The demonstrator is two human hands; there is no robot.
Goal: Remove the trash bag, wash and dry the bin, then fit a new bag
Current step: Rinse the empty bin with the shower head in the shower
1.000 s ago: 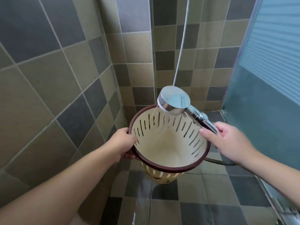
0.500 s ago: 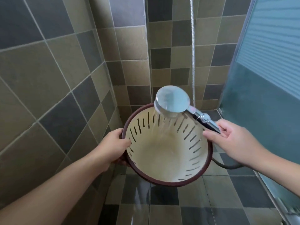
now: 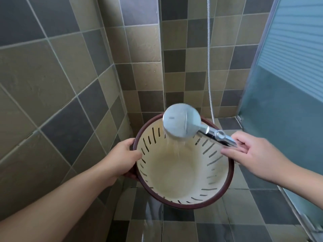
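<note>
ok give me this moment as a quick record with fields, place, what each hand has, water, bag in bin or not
place: tiled shower corner, frosted glass door on the right
left hand: grips the dark red rim of the bin, held tilted off the floor
right hand: holds the shower head by its chrome handle
water: spraying into the cream slotted interior, draining below onto the floor tiles
bag: none in the bin
hose: hangs along the back wall

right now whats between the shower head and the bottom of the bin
In the head view, only falling water: a stream runs from the shower head down into the bin, whose cream inside holds nothing else.
</note>
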